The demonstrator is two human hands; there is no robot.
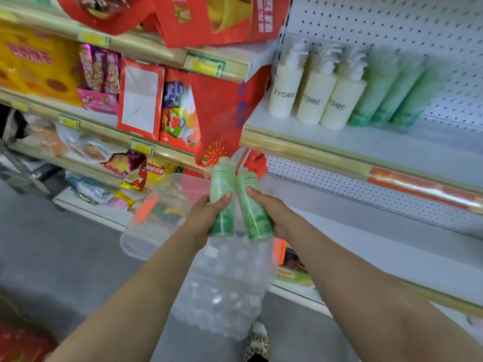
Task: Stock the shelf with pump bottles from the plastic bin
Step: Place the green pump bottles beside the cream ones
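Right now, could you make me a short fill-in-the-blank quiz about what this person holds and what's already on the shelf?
1. The left hand grips the left bottle and the right hand the right bottle; both bottles are coloured ___.
2. The cream pump bottles on the shelf are printed with ___.
3. Those cream pump bottles number ___.

Missing words: green; ZYOME; three.

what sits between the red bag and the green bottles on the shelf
Three cream ZYOME pump bottles stand in a row between the red bag and the green bottles, on the shelf; the head view shows it.
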